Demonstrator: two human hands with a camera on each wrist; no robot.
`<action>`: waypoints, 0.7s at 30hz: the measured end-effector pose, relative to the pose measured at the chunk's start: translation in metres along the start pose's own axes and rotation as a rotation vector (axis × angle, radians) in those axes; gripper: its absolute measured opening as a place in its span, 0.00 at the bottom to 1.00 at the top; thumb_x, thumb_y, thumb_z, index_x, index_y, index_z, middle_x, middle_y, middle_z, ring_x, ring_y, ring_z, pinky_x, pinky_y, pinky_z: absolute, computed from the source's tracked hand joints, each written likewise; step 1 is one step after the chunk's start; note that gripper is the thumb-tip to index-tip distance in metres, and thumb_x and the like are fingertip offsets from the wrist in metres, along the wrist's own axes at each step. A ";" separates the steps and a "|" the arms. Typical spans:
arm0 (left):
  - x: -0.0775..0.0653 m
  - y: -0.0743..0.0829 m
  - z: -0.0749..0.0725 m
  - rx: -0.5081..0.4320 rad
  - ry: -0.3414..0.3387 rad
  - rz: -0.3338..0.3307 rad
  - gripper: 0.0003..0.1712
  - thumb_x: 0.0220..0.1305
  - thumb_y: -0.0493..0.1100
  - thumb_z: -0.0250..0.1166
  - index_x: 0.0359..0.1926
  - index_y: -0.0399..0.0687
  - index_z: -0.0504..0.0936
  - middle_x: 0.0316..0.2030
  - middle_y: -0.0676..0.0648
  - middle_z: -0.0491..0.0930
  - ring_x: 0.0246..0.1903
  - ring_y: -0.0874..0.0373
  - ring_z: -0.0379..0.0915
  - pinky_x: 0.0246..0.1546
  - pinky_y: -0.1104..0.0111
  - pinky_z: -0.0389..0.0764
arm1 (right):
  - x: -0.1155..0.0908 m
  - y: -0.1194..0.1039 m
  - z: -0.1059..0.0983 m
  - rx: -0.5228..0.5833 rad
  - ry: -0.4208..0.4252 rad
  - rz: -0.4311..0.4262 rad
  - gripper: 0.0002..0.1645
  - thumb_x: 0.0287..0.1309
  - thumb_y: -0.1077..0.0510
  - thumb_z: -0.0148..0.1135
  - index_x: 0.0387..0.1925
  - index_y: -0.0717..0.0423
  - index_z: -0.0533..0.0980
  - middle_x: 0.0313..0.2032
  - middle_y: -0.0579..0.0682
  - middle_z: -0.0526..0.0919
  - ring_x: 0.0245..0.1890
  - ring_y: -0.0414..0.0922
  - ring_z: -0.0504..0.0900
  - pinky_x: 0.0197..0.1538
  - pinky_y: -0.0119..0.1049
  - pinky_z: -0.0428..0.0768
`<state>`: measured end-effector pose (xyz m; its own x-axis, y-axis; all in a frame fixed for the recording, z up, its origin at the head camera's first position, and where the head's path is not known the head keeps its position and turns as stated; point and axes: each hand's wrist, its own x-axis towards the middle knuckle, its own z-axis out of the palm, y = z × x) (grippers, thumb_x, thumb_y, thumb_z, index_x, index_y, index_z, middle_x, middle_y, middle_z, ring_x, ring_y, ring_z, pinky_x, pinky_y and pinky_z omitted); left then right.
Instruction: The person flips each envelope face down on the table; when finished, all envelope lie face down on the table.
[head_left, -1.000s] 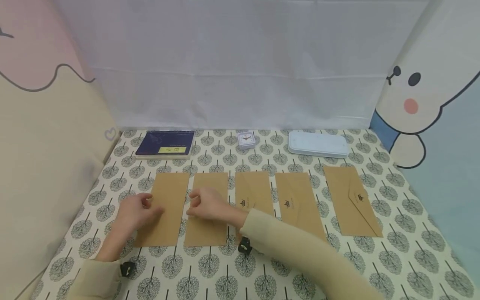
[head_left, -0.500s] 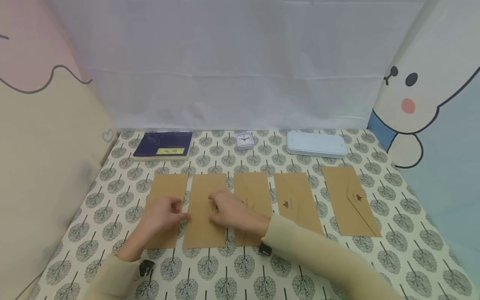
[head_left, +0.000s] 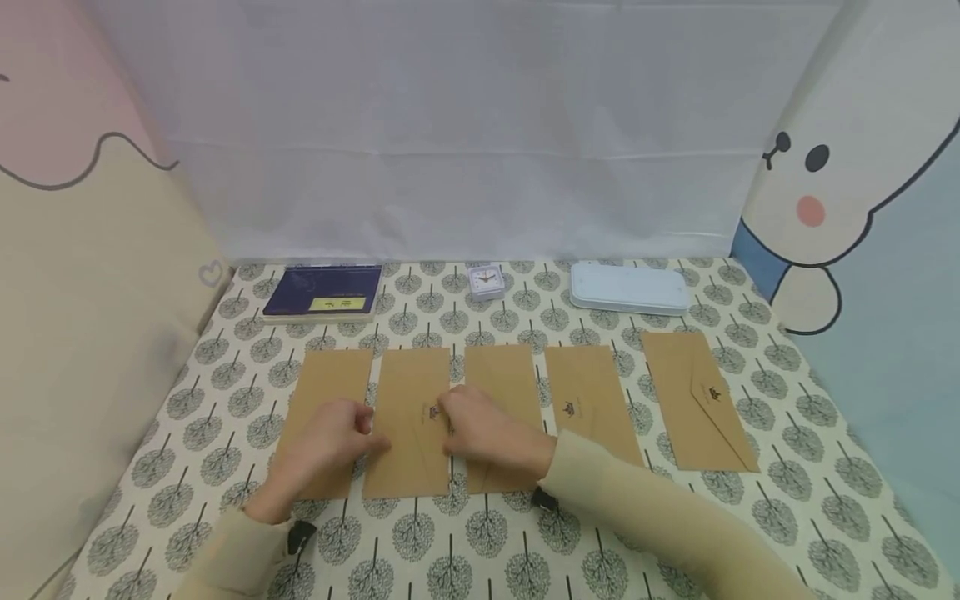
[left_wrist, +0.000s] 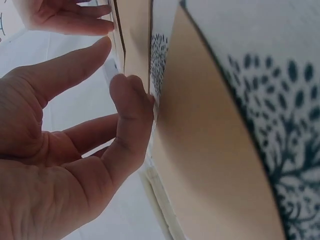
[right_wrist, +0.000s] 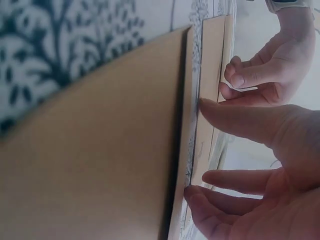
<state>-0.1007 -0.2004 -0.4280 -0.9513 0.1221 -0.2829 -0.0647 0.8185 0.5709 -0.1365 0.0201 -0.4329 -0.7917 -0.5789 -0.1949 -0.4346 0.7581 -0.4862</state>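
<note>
Several brown kraft-paper envelopes lie in a row across the table. My left hand (head_left: pixel 330 437) is low over the leftmost envelope (head_left: pixel 337 371), its thumb reaching the left edge of the second envelope (head_left: pixel 408 375). In the left wrist view, thumb and bent fingers (left_wrist: pixel 130 120) stand apart with nothing between them. My right hand (head_left: pixel 491 429) covers part of the third envelope (head_left: pixel 498 367), fingertips at the second envelope's right edge. The right wrist view shows its thumb (right_wrist: pixel 240 120) and fingers spread, tips close to an envelope edge. A crown logo marks the second envelope.
Two further envelopes, the fourth (head_left: pixel 585 375) and a slightly tilted fifth (head_left: pixel 675 375), lie to the right. Behind the row are a dark blue book (head_left: pixel 322 287), a small square clock (head_left: pixel 487 282) and a pale blue case (head_left: pixel 630 287). The patterned tablecloth (head_left: pixel 487 533) meets a white curtain.
Both hands have moved right: the left from the first envelope's left side to the gap beside the second, the right from over the second envelope to its right edge, uncovering its logo.
</note>
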 end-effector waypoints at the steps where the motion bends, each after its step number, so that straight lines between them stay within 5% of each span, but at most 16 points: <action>1: 0.000 0.001 0.001 0.005 0.009 -0.003 0.18 0.48 0.45 0.74 0.19 0.46 0.71 0.29 0.43 0.77 0.20 0.57 0.63 0.22 0.66 0.68 | 0.000 0.000 0.001 0.000 0.000 0.008 0.21 0.35 0.63 0.76 0.33 0.58 0.75 0.29 0.45 0.72 0.28 0.41 0.71 0.28 0.27 0.74; 8: 0.001 0.006 0.008 0.019 0.032 -0.007 0.19 0.48 0.42 0.73 0.21 0.45 0.68 0.18 0.47 0.65 0.19 0.56 0.62 0.20 0.66 0.66 | 0.001 0.005 0.002 -0.031 0.001 0.017 0.21 0.33 0.63 0.77 0.29 0.56 0.73 0.29 0.45 0.71 0.28 0.41 0.71 0.29 0.27 0.74; 12: 0.004 0.008 0.011 0.029 0.059 -0.042 0.16 0.46 0.42 0.73 0.29 0.38 0.75 0.22 0.46 0.70 0.22 0.54 0.66 0.22 0.64 0.71 | 0.001 0.006 0.000 -0.043 -0.007 0.007 0.22 0.32 0.61 0.78 0.30 0.56 0.73 0.28 0.45 0.71 0.28 0.41 0.71 0.29 0.27 0.74; 16: 0.008 0.010 0.014 0.036 0.083 -0.093 0.26 0.44 0.44 0.76 0.39 0.31 0.77 0.26 0.45 0.73 0.26 0.52 0.70 0.26 0.63 0.75 | 0.001 0.006 -0.001 -0.048 -0.008 -0.009 0.23 0.32 0.61 0.79 0.30 0.57 0.73 0.28 0.45 0.70 0.28 0.41 0.71 0.29 0.28 0.73; 21: 0.013 0.016 0.015 0.042 0.072 -0.150 0.21 0.42 0.45 0.77 0.25 0.38 0.73 0.21 0.44 0.72 0.21 0.52 0.69 0.20 0.65 0.73 | 0.002 0.005 -0.001 -0.033 -0.004 -0.017 0.22 0.30 0.61 0.79 0.29 0.56 0.74 0.27 0.44 0.71 0.27 0.41 0.71 0.29 0.28 0.73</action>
<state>-0.1097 -0.1772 -0.4335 -0.9513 -0.0424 -0.3053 -0.1961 0.8474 0.4934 -0.1409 0.0230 -0.4346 -0.7825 -0.5928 -0.1903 -0.4617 0.7576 -0.4615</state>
